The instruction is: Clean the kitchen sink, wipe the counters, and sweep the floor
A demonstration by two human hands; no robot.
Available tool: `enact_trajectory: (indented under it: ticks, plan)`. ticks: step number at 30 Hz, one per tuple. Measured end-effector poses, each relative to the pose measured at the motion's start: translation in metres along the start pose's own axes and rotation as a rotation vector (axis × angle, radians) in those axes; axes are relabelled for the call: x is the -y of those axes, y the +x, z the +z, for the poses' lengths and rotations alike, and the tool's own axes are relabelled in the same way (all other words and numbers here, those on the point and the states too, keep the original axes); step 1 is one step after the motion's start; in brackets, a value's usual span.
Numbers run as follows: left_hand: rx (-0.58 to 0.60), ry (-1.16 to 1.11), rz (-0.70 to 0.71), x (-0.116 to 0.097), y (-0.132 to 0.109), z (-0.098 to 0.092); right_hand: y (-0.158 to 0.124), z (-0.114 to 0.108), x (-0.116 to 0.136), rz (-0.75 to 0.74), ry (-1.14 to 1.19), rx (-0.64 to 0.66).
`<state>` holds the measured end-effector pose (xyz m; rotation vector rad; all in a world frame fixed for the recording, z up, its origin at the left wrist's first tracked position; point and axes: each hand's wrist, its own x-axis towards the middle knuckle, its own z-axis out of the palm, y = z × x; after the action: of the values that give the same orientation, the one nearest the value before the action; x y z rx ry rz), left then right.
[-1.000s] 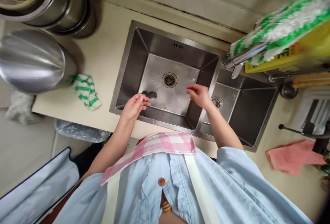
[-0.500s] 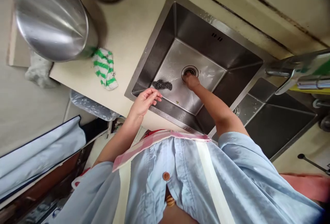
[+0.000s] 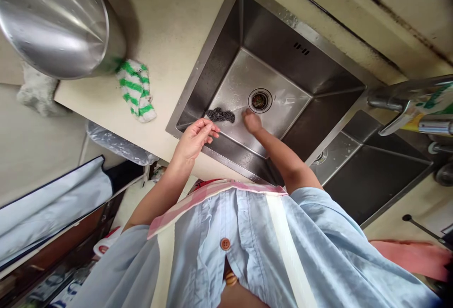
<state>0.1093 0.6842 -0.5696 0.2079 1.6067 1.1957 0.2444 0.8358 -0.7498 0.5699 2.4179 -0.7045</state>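
Note:
My right hand [image 3: 251, 121] reaches down to the floor of the left sink basin [image 3: 212, 57]. It rests between a dark steel-wool scrubber [image 3: 221, 115] and the round drain [image 3: 260, 100], fingers bunched together; whatever they pinch is hidden. My left hand [image 3: 194, 139] hovers over the basin's near rim, just below the scrubber. Its fingertips are drawn against the thumb, and I cannot see anything between them.
A green-and-white striped cloth [image 3: 135, 89] lies on the counter left of the sink, beside a large steel pot [image 3: 53, 20]. The faucet [image 3: 399, 102] sticks in from the right above a second basin [image 3: 375, 175]. A pink cloth [image 3: 414, 256] lies at the right edge.
My right hand went from above the sink divider down to the drain, then drew back toward the scrubber. The view tilted closer to the left basin. My left hand stayed over the rim.

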Motion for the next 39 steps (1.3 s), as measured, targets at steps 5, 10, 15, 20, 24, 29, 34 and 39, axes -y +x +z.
enact_trajectory:
  ticks: [5,10,15,20,24,29,34,39]
  plan:
    - [0.031,-0.002,0.011,-0.003,-0.001,0.004,0.021,-0.035,-0.061,0.183,0.137,-0.236]
    - [0.028,0.006,0.010,-0.001,-0.003,0.003,0.021,-0.027,-0.087,0.256,0.105,-0.073]
    - [0.026,0.030,0.000,0.004,-0.006,0.004,0.024,-0.020,-0.084,0.142,0.044,0.082]
    - [0.038,0.020,-0.023,0.011,-0.008,0.006,0.027,-0.032,-0.080,0.172,0.034,0.076]
    - [0.089,-0.071,-0.077,0.019,-0.001,0.007,0.012,-0.052,-0.073,0.163,0.017,-0.028]
    - [0.046,-0.321,-0.169,0.018,0.016,0.033,-0.051,-0.103,-0.047,-0.089,0.039,-0.308]
    - [0.194,-0.591,-0.166,0.002,0.028,0.051,-0.124,-0.165,0.025,-0.471,0.058,-0.543]
    - [0.320,-0.793,0.075,-0.013,0.011,-0.004,-0.149,-0.193,0.132,-0.603,0.158,-0.632]
